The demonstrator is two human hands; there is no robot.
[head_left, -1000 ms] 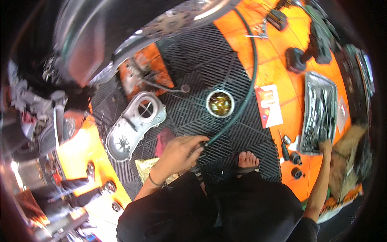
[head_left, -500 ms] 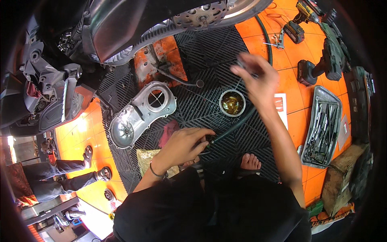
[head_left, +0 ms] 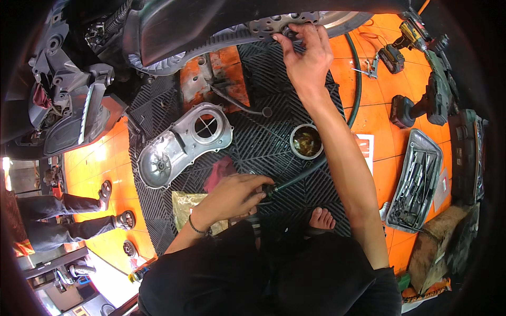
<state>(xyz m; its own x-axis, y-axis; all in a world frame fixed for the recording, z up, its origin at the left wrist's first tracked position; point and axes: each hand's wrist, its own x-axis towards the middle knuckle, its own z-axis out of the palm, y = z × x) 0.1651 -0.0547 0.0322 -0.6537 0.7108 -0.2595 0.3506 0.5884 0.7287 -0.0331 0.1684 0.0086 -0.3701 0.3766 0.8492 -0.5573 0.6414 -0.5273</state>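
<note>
At the underside of the vehicle, my right hand (head_left: pixel 310 58) is closed, thumb and fingers pinching a small round metal part (head_left: pixel 289 32) at the centre of a perforated metal disc (head_left: pixel 262 26). My left hand (head_left: pixel 234 195) rests low over the mat, its fingers curled round a dark fitting (head_left: pixel 269 188) at the end of a green hose (head_left: pixel 303 174). Most of that fitting is hidden under the fingers. Just beyond the left hand lies a crumpled red cloth (head_left: pixel 220 171). A silver engine cover (head_left: pixel 182 149) sits to its upper left.
A round tub (head_left: pixel 293 149) of brown liquid stands on the black mat (head_left: pixel 263 137). To the right are a tray of tools (head_left: pixel 416 179), a cordless drill (head_left: pixel 403 42) and another power tool (head_left: pixel 421 105). A coil spring (head_left: pixel 204 68) lies near the vehicle. Another person's legs (head_left: pixel 68 216) show at left.
My right hand has moved up and left from above the tub to the perforated disc on the vehicle. The left hand stays at the hose end. The view has shifted slightly.
</note>
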